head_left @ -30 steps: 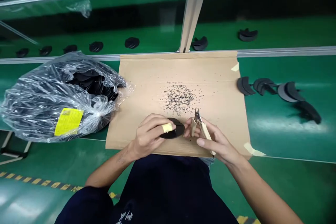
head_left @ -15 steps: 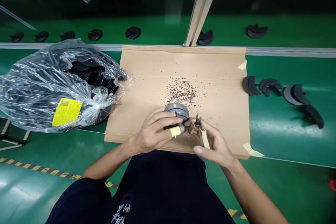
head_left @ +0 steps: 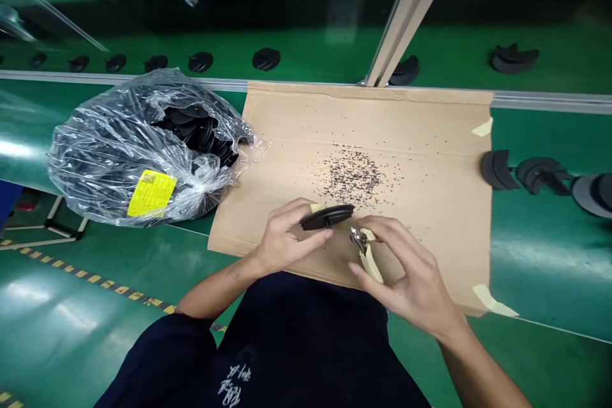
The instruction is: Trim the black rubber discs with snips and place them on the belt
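A black curved plastic part (head_left: 326,217) is pinched between the thumb and fingers of my left hand (head_left: 285,236), its face tilted nearly edge-on. My right hand (head_left: 411,268) holds a pair of nippers (head_left: 364,252) whose handles are wrapped in cream tape. Their metal jaws sit just right of the part, apart from it. Beneath both hands lies a cardboard sheet (head_left: 287,134). Many tiny black scraps (head_left: 354,175) are scattered over its middle, beyond my hands.
A clear plastic bag (head_left: 115,146) full of black parts, with a yellow label, stands on the left. Several curved parts (head_left: 542,175) lie on the green bench to the right. More parts (head_left: 266,59) line the surface behind, near a metal post (head_left: 406,19).
The black part has been turned from face-up to nearly edge-on in my left hand. The nippers have drawn slightly away from it. The whole view has shifted left.
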Tool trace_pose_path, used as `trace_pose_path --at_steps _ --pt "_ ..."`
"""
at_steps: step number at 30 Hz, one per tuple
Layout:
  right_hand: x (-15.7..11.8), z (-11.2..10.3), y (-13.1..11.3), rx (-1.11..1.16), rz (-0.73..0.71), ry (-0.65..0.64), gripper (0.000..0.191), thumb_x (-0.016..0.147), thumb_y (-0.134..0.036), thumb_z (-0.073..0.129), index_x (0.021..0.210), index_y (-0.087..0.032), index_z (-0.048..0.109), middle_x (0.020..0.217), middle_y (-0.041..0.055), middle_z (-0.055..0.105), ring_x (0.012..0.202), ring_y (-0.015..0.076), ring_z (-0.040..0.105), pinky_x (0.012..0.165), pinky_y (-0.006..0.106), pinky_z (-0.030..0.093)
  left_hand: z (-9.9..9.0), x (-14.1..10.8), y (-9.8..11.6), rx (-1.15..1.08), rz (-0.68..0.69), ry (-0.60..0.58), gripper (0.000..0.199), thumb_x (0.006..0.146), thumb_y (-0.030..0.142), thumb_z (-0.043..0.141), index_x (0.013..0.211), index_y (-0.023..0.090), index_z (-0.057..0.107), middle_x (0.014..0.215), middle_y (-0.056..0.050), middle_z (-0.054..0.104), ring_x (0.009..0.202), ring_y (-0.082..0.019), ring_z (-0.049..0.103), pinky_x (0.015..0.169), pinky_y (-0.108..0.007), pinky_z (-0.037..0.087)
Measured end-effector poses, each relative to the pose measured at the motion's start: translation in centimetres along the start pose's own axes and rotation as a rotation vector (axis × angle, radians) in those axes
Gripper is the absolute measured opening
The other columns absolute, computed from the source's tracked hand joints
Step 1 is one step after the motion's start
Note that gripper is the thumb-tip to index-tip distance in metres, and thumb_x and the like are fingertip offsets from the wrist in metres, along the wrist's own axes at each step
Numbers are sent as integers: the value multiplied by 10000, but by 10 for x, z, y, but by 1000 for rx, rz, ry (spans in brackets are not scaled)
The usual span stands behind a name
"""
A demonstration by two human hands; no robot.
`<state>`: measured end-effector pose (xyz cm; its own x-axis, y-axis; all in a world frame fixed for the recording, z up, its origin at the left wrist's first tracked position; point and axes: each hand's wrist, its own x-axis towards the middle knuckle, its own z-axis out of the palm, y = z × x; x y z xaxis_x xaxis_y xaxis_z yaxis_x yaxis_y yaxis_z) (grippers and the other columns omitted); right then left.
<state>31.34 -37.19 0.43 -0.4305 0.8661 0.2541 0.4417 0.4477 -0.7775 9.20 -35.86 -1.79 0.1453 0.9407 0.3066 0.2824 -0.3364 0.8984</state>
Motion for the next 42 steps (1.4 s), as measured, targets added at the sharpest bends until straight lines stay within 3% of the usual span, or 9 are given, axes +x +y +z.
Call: trace_pose_path --at_steps 5,11,20,27,37,42 --pt "1 -1 -2 -265 -5 -50 373 916 -301 638 1270 -218 557 1060 113 706 920 271 695 817 415 586 -5 4 -3 240 207 71 184 856 194 740 1030 155 697 844 -37 682 780 -144 639 696 -268 547" --pt "6 -3 -5 -344 -19 -81 319 946 -287 603 1247 -185 573 955 89 703 803 236 697 710 351 572 -6 3 -5 334 294 63 254 867 154 719 1119 146 685 943 -75 699 911 -182 700 774 -296 621" --pt "8 -4 -3 -296 16 -141 304 969 -284 568 1253 -176 587 952 81 715 792 220 708 651 325 562 -9 2 -11 434 362 65 342 887 158 711 1223 158 648 950 -67 704 895 -173 716 772 -276 637" --pt "16 -11 -7 -308 62 -283 326 995 -357 516 1236 -157 605 1031 118 722 817 249 726 686 364 600 -11 4 -13 522 451 20 390 888 138 711 1267 137 616 930 -96 724 924 -210 729 818 -328 642" --pt "22 -6 12 -127 98 -330 271 1005 -335 505 1165 -170 649 1074 120 750 874 248 741 737 357 594 -7 3 -22 579 419 32 325 890 126 693 1212 153 656 925 -73 723 891 -178 722 807 -271 613" --pt "22 -4 14 -60 107 -240 242 996 -324 528 1173 -207 644 1041 82 755 852 219 723 737 329 566 -1 11 -20 426 217 70 49 877 184 711 904 151 686 762 -9 627 682 -108 611 621 -210 522"
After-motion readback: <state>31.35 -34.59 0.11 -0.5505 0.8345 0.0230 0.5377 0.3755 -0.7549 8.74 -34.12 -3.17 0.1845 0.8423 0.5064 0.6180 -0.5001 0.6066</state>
